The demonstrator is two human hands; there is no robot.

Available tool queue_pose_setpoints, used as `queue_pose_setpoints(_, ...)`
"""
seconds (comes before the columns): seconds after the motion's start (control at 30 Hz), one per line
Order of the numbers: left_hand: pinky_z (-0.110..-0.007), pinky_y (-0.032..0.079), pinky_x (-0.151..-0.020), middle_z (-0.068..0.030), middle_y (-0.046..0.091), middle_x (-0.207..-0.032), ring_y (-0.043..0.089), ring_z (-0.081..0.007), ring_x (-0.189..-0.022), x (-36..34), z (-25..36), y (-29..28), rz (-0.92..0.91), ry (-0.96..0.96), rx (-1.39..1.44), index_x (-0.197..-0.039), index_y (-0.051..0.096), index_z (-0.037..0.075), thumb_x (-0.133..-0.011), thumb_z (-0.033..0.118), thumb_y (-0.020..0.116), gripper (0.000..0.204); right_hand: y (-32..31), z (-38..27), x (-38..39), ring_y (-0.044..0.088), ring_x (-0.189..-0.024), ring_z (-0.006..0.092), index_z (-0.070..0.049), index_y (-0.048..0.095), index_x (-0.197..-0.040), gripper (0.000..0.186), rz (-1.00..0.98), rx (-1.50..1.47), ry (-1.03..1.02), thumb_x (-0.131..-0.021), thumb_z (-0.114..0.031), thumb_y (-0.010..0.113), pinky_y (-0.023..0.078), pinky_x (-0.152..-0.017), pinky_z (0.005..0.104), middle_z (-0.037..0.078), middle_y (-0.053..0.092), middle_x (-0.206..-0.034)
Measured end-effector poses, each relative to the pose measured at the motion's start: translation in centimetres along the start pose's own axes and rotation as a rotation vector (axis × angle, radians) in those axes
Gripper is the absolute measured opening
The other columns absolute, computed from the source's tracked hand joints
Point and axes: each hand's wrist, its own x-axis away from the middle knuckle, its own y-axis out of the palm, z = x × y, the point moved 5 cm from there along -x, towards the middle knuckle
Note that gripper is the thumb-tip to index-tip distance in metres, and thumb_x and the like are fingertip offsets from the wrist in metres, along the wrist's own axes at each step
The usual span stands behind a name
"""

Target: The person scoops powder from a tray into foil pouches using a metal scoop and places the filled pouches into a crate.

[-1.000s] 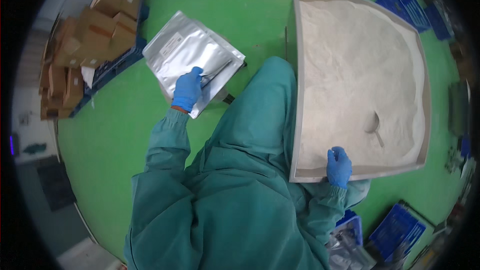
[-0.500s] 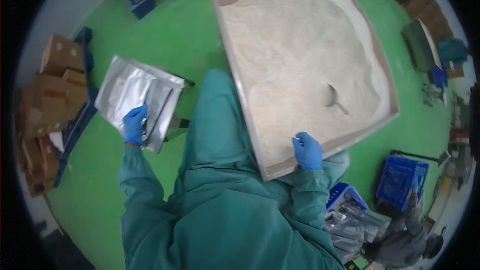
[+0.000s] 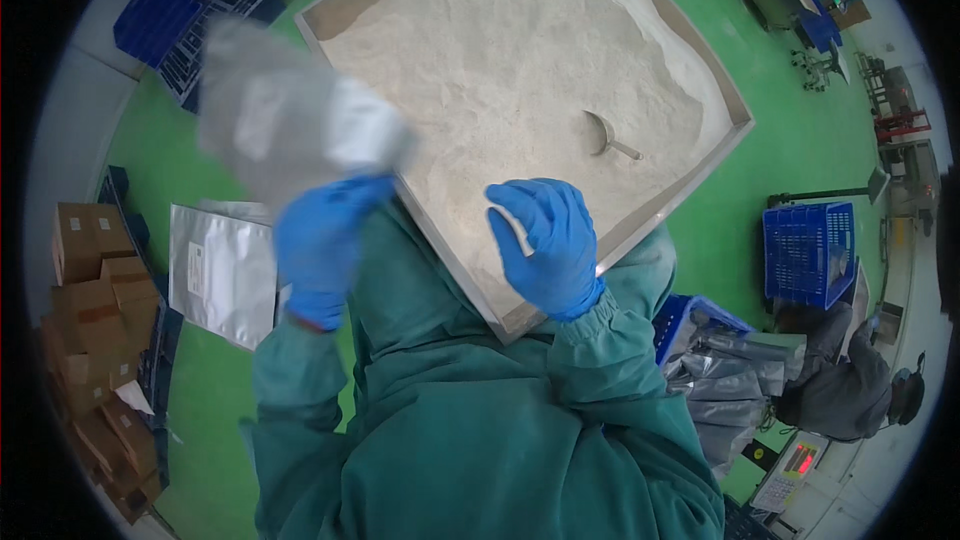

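A silver foil bag (image 3: 290,110), blurred by motion, hangs from my blue-gloved left hand (image 3: 325,240), whose fingers are closed on its lower edge. The bag's right corner overlaps the left rim of a big metal tray (image 3: 440,250). Pale powder (image 3: 500,80) fills that tray, and a metal scoop (image 3: 603,135) lies in it with its handle toward the lower right. Over the tray's near corner is my right hand (image 3: 550,245), also gloved, fingers curved and thumb apart, holding nothing. More flat silver bags (image 3: 220,270) lie in a pile to the left.
Cardboard boxes (image 3: 95,300) are stacked at the far left beside blue pallets. At right stand a blue crate (image 3: 810,255) and a blue basket (image 3: 690,315) next to filled silver bags (image 3: 715,390). A person in dark clothes (image 3: 845,380) and a scale (image 3: 790,470) are at lower right.
My left hand has lifted a foil bag off the pile and carried it right toward the tray. My right hand has moved left and its fingers have spread. The whole view has turned.
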Motion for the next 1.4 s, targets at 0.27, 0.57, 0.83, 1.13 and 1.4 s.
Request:
queue_pose_setpoints(0.27, -0.042, 0.048, -0.069, -0.0138, 0.058, -0.086, 0.058, -0.0321, -0.077, -2.4, 5.9, 11.3, -0.119, 0.056, 0.286, -0.116, 0.058, 0.012, -0.075, 0.01, 0.061, 0.041, 1.9, 6.8, 1.6, 0.049, -0.076, 0.0234, -0.012, 0.056, -0.082, 0.014, -0.464, 0.516, -0.033, -0.073, -0.021, 0.062, 0.037, -0.072, 0.0388, 0.004, 0.052, -0.077)
queue_pose_setpoints(0.57, -0.034, 0.048, -0.07, -0.0127, 0.06, -0.086, 0.058, -0.0226, -0.075, -5.0, -8.8, 8.6, 0.278, -0.429, 0.531, -0.116, 0.061, 0.009, -0.075, 0.0, 0.053, 0.042, 3.6, 10.3, -0.3, 0.057, -0.082, 0.0276, -0.007, 0.057, -0.102, 0.037, -0.339, -0.079, 0.431, -0.071, -0.017, 0.073, 0.045, -0.074, 0.0394, 0.009, 0.059, -0.097)
queue_pose_setpoints(0.83, -0.023, 0.047, -0.08, -0.0074, 0.064, -0.108, 0.059, -0.012, -0.089, -11.2, -16.9, 7.3, 0.62, -0.536, 0.867, -0.11, 0.062, -0.002, -0.082, -0.005, 0.045, 0.033, 6.9, 29.7, 2.0, 0.059, -0.088, 0.0296, -0.008, 0.055, -0.107, 0.031, -0.507, 0.884, 0.557, -0.082, -0.026, 0.058, 0.042, -0.078, 0.0443, 0.011, 0.062, -0.092)
queue_pose_setpoints(1.13, -0.025, 0.049, -0.079, -0.0105, 0.065, -0.107, 0.062, -0.0144, -0.089, -14.1, -17.2, 13.2, 0.575, -0.517, 0.703, -0.121, 0.059, 0.009, -0.074, -0.006, 0.047, 0.051, 12.8, 29.3, -2.6, 0.062, -0.086, 0.0294, -0.007, 0.063, -0.104, 0.023, -0.463, 0.503, 0.23, -0.084, -0.016, 0.056, 0.045, -0.081, 0.0383, 0.014, 0.065, -0.09)
queue_pose_setpoints(1.4, -0.021, 0.044, -0.075, -0.0085, 0.063, -0.11, 0.056, -0.0101, -0.083, -14.6, -19.3, 14.7, 0.634, -0.551, 0.721, -0.12, 0.06, 0.006, -0.074, -0.007, 0.046, 0.05, 25.1, 31.7, -7.0, 0.064, -0.082, 0.0175, -0.007, 0.07, -0.094, 0.015, -0.536, -0.006, 0.687, -0.079, -0.01, 0.066, 0.049, -0.075, 0.0277, 0.009, 0.068, -0.09)
